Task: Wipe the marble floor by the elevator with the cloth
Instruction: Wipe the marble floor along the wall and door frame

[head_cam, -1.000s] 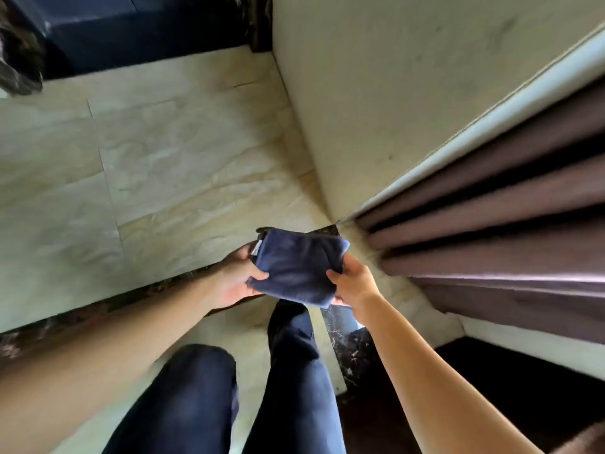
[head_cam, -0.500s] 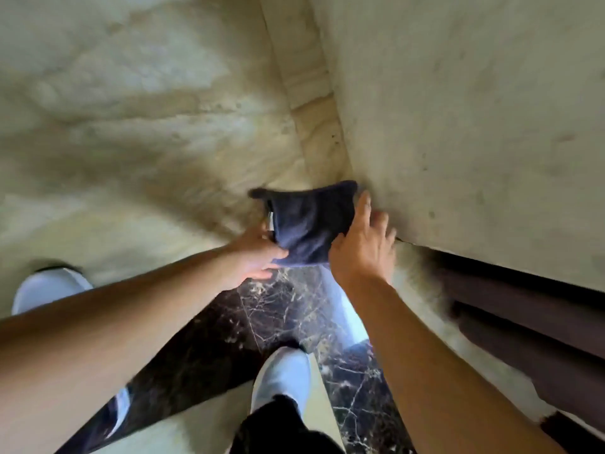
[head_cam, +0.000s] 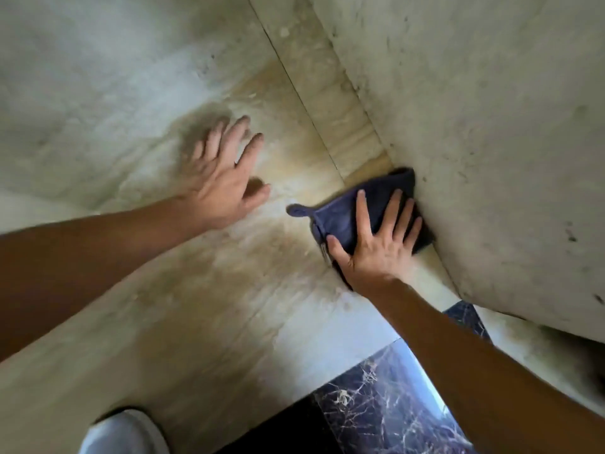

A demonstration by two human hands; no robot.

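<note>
Cloth (head_cam: pixel 366 211) lies on the marble floor (head_cam: pixel 229 290) against the right wall (head_cam: pixel 491 142), my right hand (head_cam: pixel 379 253) splayed flat atop it, left hand (head_cam: pixel 219 188) empty and spread; I advise even pressure, overlapping strokes.

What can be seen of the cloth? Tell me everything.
The cloth is dark navy, soft and towel-like, folded into a thick pad with a small loop sticking out at its left corner. It lies flat on the beige marble floor, its far edge against the wall. The right hand presses on it, fingers spread.
</note>
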